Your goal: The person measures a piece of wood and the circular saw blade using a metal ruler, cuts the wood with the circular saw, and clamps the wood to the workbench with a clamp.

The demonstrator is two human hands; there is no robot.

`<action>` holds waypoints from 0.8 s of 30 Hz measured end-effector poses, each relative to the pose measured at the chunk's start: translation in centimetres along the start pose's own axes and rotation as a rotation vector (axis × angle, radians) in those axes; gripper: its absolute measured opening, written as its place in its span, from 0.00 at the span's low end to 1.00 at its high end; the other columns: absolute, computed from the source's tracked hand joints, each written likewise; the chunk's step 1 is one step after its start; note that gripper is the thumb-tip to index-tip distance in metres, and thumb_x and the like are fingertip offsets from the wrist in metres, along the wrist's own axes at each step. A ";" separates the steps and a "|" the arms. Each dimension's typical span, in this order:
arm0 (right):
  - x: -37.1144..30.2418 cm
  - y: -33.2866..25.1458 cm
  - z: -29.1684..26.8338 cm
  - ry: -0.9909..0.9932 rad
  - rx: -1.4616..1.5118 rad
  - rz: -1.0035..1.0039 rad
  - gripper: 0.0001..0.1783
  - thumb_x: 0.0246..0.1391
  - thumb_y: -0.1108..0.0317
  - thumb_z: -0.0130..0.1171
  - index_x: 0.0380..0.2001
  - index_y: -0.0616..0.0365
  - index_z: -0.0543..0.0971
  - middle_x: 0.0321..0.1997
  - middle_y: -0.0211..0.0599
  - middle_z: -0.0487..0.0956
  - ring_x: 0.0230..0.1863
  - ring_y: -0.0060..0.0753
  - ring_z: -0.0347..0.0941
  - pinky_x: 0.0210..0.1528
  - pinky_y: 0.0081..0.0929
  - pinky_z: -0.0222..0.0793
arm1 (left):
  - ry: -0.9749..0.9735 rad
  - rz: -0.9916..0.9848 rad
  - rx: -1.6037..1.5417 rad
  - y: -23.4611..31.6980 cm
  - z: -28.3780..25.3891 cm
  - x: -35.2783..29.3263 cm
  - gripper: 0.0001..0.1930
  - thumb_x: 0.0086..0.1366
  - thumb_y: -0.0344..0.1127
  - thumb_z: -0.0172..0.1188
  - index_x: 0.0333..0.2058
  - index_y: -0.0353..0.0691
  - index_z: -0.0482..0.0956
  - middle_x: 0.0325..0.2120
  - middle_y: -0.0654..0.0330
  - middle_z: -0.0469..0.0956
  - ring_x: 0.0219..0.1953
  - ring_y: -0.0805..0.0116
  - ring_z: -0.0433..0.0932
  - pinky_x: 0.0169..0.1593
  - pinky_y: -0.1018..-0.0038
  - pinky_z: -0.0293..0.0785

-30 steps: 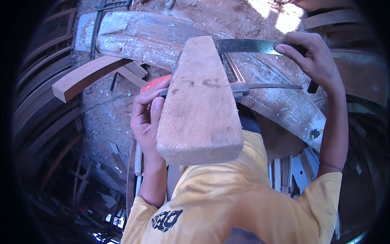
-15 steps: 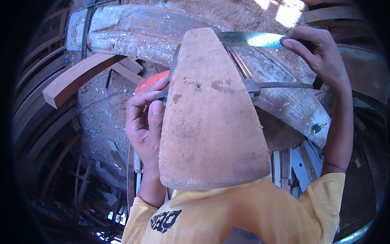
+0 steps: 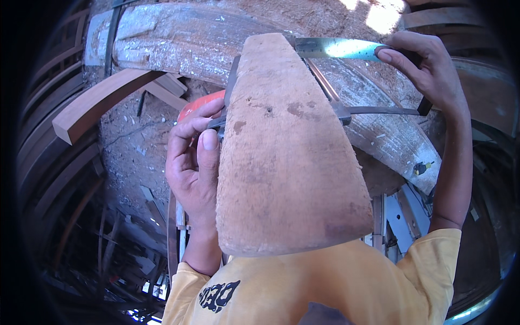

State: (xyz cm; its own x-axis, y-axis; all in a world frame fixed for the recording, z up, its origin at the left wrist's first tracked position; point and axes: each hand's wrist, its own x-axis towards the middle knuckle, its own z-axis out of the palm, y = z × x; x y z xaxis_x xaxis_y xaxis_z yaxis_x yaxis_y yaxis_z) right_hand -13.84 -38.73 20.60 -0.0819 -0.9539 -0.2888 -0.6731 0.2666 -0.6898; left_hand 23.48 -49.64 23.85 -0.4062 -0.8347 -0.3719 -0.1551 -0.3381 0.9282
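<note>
A large, rough-sawn wooden board fills the middle of the view. It is narrow at the far end and broad near my chest. My left hand is at its left edge, thumb upright and fingers curled round a dark metal fitting that runs behind the board. Between thumb and fingers of my right hand, at the far right, is the outer end of a steel ruler. The ruler stretches left to the board's narrow end, and glare whitens part of it. Whatever lies behind the board is hidden.
A thin dark metal bar sticks out to the right from behind the board. A curved timber lies at left, and an orange-red object shows behind my left hand. Whitish weathered planks lie beyond, and a small black-and-yellow item rests at right.
The board's broad near end has swung slightly right, and its narrow end sits a little higher in view. Both hands keep their holds, with hardly any movement.
</note>
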 end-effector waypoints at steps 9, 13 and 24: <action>0.0 0.4 0.1 -0.014 -0.014 0.009 0.17 0.64 0.57 0.70 0.40 0.63 0.88 0.31 0.37 0.82 0.34 0.30 0.78 0.38 0.29 0.73 | 0.071 -0.065 0.024 1.2 1.3 0.2 0.11 0.76 0.35 0.61 0.49 0.35 0.76 0.58 0.42 0.80 0.61 0.59 0.79 0.67 0.61 0.71; -0.1 0.7 0.1 -0.003 -0.015 0.002 0.16 0.65 0.57 0.70 0.41 0.61 0.89 0.32 0.38 0.83 0.35 0.31 0.80 0.39 0.29 0.75 | -0.021 0.024 0.007 0.3 0.3 0.2 0.11 0.76 0.36 0.62 0.49 0.36 0.76 0.58 0.42 0.80 0.61 0.59 0.79 0.68 0.61 0.71; 0.2 0.9 -0.1 -0.020 -0.073 -0.012 0.16 0.65 0.56 0.69 0.42 0.59 0.89 0.33 0.38 0.84 0.35 0.31 0.80 0.39 0.30 0.77 | 0.000 -0.043 -0.032 0.5 0.3 0.3 0.09 0.76 0.35 0.61 0.48 0.37 0.76 0.59 0.41 0.79 0.61 0.60 0.80 0.67 0.61 0.71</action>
State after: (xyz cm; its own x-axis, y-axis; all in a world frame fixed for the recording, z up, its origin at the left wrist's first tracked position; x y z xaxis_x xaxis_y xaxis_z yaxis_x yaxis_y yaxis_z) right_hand -14.51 -38.68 20.02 -0.0595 -0.9539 -0.2941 -0.7261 0.2435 -0.6430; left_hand 22.97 -49.96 24.25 -0.4002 -0.8190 -0.4112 -0.1438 -0.3870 0.9108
